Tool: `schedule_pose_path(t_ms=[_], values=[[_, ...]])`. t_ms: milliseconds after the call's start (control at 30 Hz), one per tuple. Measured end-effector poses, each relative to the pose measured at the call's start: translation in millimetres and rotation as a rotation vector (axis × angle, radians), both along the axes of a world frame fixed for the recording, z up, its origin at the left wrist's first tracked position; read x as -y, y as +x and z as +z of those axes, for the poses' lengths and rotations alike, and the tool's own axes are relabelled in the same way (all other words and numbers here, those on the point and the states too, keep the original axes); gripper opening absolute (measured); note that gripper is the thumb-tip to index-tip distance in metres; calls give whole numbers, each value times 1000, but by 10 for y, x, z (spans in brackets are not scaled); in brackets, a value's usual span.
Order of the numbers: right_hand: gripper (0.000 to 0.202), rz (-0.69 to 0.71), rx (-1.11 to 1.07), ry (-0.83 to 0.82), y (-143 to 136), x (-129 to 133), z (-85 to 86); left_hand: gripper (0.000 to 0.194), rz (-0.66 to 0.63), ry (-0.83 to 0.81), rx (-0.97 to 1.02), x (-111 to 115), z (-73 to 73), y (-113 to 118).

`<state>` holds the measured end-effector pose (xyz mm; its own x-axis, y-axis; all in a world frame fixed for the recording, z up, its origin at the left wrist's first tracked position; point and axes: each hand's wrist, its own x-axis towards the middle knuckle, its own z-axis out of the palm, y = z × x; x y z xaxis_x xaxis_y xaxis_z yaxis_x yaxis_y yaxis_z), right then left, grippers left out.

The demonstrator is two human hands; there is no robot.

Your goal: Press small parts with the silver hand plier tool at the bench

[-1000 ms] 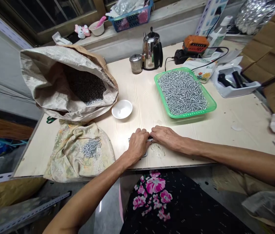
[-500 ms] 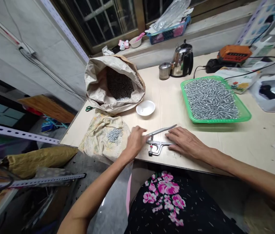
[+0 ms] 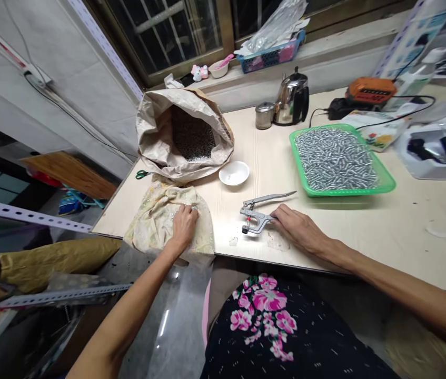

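My left hand is over the yellowish patterned cloth, fingers curled down onto a small pile of shiny metal pins. The hand hides most of that pile, and what its fingertips pinch is not visible. My right hand grips the lower handle of grey metal snap pliers. The upper handle stands apart from the lower one, outside my fingers. A spring and a red part show between the jaws, which point left.
A paper sack of small metal pieces stands at the back left, with green-handled scissors beside it. Nearby is a white bowl. A green tray heaped with metal pins lies to the right, before a kettle.
My left hand has moved left from the pliers to the pins on the cloth. My right hand has closed on the lower handle, and the pliers are shifted slightly up.
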<state>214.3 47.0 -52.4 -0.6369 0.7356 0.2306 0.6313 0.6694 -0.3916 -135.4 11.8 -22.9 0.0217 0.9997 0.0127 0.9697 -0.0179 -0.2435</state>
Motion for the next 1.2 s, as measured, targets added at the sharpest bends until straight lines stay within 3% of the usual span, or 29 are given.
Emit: schedule_pose_path(t_ms=[300,400,533,667,767,933,1100,1200], values=[[21,-38,72,48,7,-20,69,23,-38,70,150,-74,93,-19],[24,-47,40,81,65,-10,122,19,-7,143,437,-13,166,134],[24,-71,5,80,111,-60,135,20,119,37,915,72,195,467],[21,-49,-4,46,10,-202,-1,25,259,-78,1241,74,149,767],[20,-39,30,58,-127,-309,-107,27,310,-54,1396,31,123,906],[20,-57,164,275,-294,-285,-50,29,320,-8,1456,-41,118,1010],[23,257,148,408,-365,-126,32,30,311,-17,1396,-133,71,1054],[23,313,136,415,-392,-102,-31,26,275,-40,1315,-207,24,1091]])
